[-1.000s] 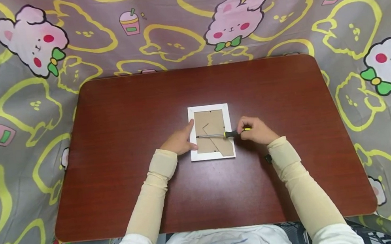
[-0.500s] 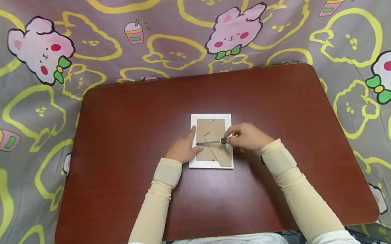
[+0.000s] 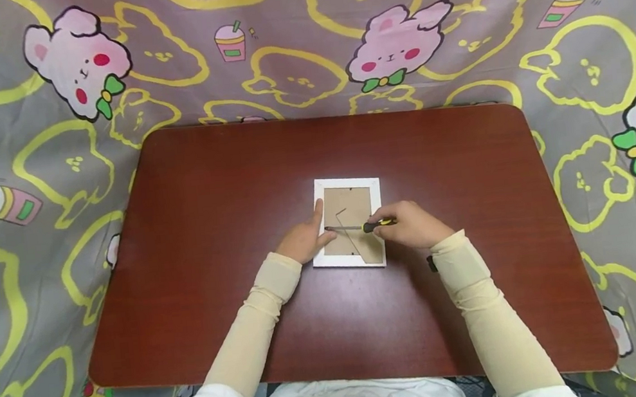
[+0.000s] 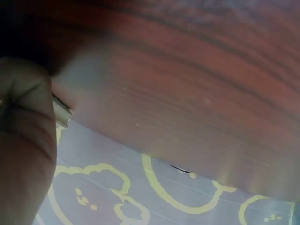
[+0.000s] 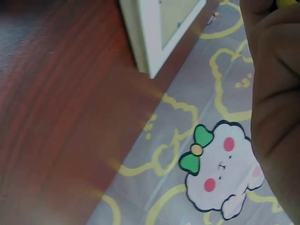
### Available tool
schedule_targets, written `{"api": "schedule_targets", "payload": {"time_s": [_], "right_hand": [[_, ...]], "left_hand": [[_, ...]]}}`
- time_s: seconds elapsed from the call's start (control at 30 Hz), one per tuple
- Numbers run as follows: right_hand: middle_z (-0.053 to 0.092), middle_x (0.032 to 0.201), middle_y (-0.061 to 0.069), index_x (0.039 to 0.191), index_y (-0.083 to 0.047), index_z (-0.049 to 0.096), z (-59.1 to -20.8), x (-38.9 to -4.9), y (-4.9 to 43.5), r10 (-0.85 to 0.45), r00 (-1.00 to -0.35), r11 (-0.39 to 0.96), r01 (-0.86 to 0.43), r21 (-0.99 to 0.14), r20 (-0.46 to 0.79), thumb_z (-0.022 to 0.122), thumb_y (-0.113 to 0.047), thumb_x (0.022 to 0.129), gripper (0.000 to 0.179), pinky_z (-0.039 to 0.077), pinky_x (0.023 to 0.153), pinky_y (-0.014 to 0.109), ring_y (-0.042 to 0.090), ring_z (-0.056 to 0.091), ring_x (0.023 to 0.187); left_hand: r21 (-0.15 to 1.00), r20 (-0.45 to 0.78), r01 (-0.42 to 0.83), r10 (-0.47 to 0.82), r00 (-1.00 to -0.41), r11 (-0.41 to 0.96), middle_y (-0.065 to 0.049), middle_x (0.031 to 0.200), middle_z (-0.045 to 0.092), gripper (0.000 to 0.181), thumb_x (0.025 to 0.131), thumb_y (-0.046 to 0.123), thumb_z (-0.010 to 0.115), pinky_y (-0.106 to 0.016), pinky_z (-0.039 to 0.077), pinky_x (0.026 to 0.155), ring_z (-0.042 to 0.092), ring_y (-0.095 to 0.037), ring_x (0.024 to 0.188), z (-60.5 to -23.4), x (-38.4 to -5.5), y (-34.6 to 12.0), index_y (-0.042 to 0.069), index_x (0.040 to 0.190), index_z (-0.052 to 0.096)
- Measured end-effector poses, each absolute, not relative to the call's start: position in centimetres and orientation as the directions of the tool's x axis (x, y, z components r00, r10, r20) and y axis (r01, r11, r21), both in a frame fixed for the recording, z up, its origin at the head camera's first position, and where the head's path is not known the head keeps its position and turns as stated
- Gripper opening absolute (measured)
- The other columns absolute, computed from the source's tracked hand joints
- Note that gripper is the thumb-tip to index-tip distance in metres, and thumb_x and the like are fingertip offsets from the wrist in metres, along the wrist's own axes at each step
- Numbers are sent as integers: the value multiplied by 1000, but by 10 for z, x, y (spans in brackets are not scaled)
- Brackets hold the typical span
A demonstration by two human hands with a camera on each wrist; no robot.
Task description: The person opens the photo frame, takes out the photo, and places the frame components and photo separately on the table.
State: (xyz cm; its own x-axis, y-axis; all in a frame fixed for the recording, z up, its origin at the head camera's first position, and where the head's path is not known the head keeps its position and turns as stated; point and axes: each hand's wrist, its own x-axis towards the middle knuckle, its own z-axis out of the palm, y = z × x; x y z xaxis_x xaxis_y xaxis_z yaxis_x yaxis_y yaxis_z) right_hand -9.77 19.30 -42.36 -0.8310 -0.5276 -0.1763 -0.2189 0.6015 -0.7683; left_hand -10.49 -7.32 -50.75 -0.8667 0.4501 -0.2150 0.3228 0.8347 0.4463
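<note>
A white picture frame (image 3: 375,192) lies face down on the table, its brown backing board (image 3: 341,199) and fold-out stand (image 3: 366,245) uppermost. Small dark tabs sit along the board's edges. My left hand (image 3: 302,240) rests at the frame's left side, index finger straight along the border and thumb across it. My right hand (image 3: 410,224) grips the black-and-yellow handle of a screwdriver (image 3: 350,228). Its shaft crosses the board, and the tip meets the left inner edge beside my left thumb. In the right wrist view, a corner of the frame (image 5: 150,51) shows left of the hand.
The reddish-brown wooden table (image 3: 224,189) has rounded corners and extends around the frame on all sides. A curtain (image 3: 277,28) printed with cartoon animals hangs behind and at both sides of it.
My right hand has moved left, closer over the frame, and its fingers sit farther forward on the screwdriver handle. The tip stays at the left inner edge. My left thumb reaches farther over the frame.
</note>
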Motion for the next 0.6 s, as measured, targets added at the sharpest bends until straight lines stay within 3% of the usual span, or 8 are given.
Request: {"api": "schedule_targets", "payload": {"time_s": [0.2,0.6], "right_hand": [[73,90,1,105,-5,78,-411,-101,189,-533,-833,616,-262,-743,-148,68,-8,89,19,52,72,36,15,63,78],[75,99,2,108,-7,79,-408,-107,183,-586,-794,585,-278,-762,-160,65,-3,91,22,51,74,36,16,63,83]], "left_hand": [[351,-122,388,453,-883,852,0,51,49,89,101,52,55,-38,45,42,51,-18,43,-513,-107,-68,-5,159,17],[307,-103,392,440,-892,867,1,51,47,90,101,53,55,-37,46,42,51,-18,43,-519,-104,-73,-6,158,18]]}}
